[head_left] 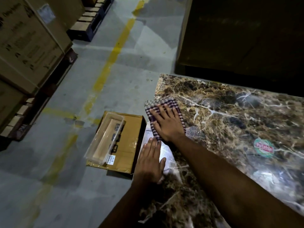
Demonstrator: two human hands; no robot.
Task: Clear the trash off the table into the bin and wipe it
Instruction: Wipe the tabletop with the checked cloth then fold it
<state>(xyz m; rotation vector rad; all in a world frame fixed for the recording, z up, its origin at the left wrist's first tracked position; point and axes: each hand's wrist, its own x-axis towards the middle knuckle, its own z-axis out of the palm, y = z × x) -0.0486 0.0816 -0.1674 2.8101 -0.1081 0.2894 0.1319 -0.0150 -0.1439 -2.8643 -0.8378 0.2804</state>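
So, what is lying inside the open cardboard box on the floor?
In the open brown cardboard box lies a clear plastic-wrapped flat pack with a white label and dark pieces. Whatever lies beneath the pack is covered.

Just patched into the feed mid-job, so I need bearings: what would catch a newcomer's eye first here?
First, the right hand pressing a checked purple-and-white cloth flat on the brown marble-patterned tabletop near its far left corner. Just nearer, the left hand rests open at the table's left edge. On the floor beside that edge sits an open cardboard box holding a clear plastic tray.
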